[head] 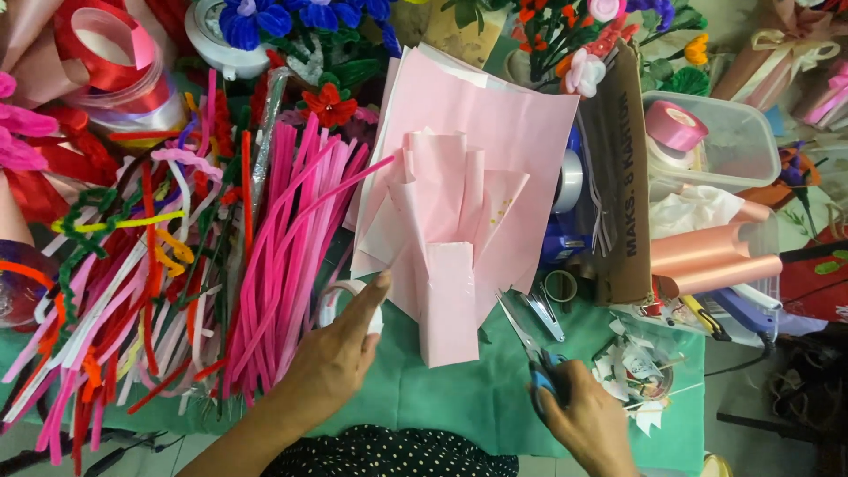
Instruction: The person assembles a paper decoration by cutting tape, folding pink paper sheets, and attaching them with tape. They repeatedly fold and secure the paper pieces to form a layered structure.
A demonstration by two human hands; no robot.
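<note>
head view: the left hand (pixel 340 353) is reaching over the green-covered bench (pixel 459 397), its fingers (pixel 375 291) closing around a roll of clear tape (pixel 340 300) just beside the heap of pink pipe cleaners (pixel 283 256); the thumb is lying along the roll's upper edge, and the hand is hiding much of the ring, so how firmly it is being held is hard to tell. the right hand (pixel 587 420) is wrapping shut around the blue handles of a pair of scissors (pixel 530 349), whose blades are pointing up and away toward the folded pink paper (pixel 450 256). that paper is sitting in the middle of the bench between the two hands, a stack of thin sheets pleated into a fan-like cone with its narrow foot nearest the person; the tape roll is lying just left of that foot and the scissor tips just right of it, neither one touching the paper.

the paper is looking light, soft and easy to crease or tear, so it is probably best pinched at the doubled foot, where the layers are thickest, rather than at the loose upper flaps. the tape roll is light and stiff, best held by the rim. the scissors are rigid and sharp, safest held by the handles as they are now.

around them, a second small pair of metal snips (pixel 543 314) is lying beside the paper, a pink ribbon roll (pixel 676 124) is sitting in a clear plastic box (pixel 746 146), and artificial flowers (pixel 327 102) are crowding the far edge.
</note>
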